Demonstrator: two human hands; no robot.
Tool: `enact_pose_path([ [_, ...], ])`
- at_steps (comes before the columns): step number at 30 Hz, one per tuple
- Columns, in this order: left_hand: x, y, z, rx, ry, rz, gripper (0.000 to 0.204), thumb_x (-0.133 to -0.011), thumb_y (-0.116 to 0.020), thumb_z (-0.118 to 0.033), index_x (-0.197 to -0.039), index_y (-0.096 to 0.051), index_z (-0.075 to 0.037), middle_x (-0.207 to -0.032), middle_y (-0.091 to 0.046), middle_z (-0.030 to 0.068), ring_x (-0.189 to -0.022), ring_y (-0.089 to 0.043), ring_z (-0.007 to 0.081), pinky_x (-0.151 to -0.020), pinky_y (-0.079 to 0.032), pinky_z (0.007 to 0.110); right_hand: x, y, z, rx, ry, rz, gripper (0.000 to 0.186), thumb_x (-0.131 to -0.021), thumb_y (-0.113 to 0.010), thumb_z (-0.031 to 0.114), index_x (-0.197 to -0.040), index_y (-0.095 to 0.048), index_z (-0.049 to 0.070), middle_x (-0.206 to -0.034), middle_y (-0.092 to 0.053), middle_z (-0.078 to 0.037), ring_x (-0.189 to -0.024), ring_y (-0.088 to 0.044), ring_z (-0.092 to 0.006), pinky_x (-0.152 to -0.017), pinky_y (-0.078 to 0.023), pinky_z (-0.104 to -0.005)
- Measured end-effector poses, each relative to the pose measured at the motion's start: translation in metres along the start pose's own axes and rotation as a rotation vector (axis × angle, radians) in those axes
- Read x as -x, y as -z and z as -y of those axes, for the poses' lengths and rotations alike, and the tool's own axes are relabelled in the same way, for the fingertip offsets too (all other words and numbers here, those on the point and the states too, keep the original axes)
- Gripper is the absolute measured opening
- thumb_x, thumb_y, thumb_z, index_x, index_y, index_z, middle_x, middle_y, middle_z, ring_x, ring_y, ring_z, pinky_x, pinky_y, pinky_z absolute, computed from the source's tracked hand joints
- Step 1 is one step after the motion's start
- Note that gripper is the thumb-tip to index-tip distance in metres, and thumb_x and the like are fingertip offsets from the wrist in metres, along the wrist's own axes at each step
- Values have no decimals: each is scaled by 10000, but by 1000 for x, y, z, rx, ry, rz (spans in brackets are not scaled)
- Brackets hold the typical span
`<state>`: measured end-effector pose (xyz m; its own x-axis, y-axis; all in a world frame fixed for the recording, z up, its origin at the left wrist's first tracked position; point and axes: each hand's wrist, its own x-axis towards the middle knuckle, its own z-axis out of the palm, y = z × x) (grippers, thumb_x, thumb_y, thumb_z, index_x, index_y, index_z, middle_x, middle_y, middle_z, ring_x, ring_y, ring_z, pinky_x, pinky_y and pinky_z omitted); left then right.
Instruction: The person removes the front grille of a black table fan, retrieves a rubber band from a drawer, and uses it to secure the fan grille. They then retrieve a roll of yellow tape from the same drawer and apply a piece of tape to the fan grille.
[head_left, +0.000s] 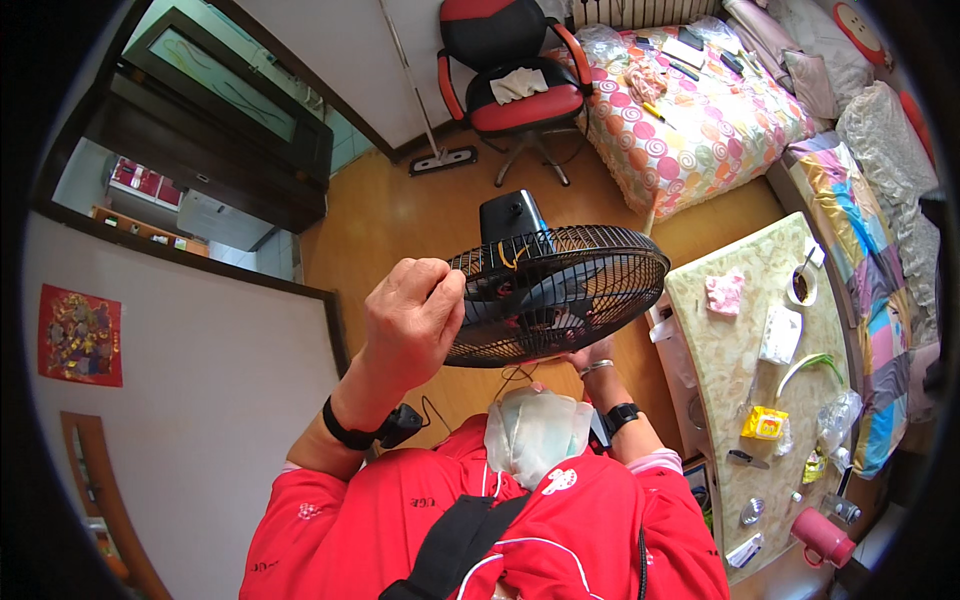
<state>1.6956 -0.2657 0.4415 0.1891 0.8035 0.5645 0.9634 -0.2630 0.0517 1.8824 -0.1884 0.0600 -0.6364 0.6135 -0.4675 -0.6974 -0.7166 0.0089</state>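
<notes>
**Two hands on a black fan grille**

The fingers (436,283) of the left hand (410,325) are curled into a loose fist, and their tips pinch the left rim of a black wire fan grille (560,295). The right hand (590,355) sits under the grille's lower edge; only its knuckles and a thin bracelet show, so I cannot tell whether its fingers are spread or pressed together, though the hand touches the cage from below.

The grille is held up in the air in front of the person's chest, tilted nearly flat. Dark blades (545,300) show through the wires, and the black motor housing (510,220) rises behind the cage's far side, with a few yellow and red wires near it.

Both wrists carry black bands, the left one with a small black device (400,425) and a thin cable. The sleeves are red (330,520), and a pale face mask (535,435) hangs at the chest.

To the right stands a pale marbled worktop (750,400) carrying a pink cloth (724,293), a white box (781,334), a yellow carton (764,423), a small knife (748,459) and a pink mug (822,536). Farther off, on the wooden floor (390,215), stands a red and black office chair (512,75), just beside a bed (700,130) with a circle-patterned cover.
</notes>
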Motion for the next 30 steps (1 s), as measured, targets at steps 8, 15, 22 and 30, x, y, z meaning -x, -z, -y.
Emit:
enact_pose_path([
  [8, -1, -8, -1, 78, 69, -63, 240, -723, -700, 102, -929, -647, -10, -884, -628, 122, -734, -615, 298, -639, -515, 365, -2, 1, 4, 1, 4, -41, 765, -982, -299, 692, -1326, -593, 76, -1300, -643, -161, -1138, -632, -391, -969, -527, -586],
  [15, 5, -11, 3, 79, 19, -126, 275, -718, -707, 106, -970, -673, 3, -875, -634, 117, -727, -619, 285, -621, -510, 362, -7, 11, 5, -14, 32, -41, 635, -997, -378, 591, -1248, -636, 68, -1257, -651, -174, -1154, -605, -401, -982, -480, -646],
  [22, 6, -11, 6, 128, -23, -110, 276, -738, -716, 90, -1006, -699, 24, -888, -648, 121, -748, -639, 286, -642, -527, 360, -15, 40, 10, -210, -152, 426, 750, -957, -351, 712, -1307, -589, 93, -1317, -617, -192, -1143, -614, -425, -945, -533, -593],
  [30, 6, -14, 11, 189, 27, -134, 265, -752, -749, 59, -1008, -710, 3, -884, -641, 108, -745, -624, 276, -626, -504, 353, -12, 26, 13, 12, -126, 13, 778, -960, -319, 716, -1331, -585, 86, -1348, -605, -208, -1185, -605, -421, -947, -519, -623],
])
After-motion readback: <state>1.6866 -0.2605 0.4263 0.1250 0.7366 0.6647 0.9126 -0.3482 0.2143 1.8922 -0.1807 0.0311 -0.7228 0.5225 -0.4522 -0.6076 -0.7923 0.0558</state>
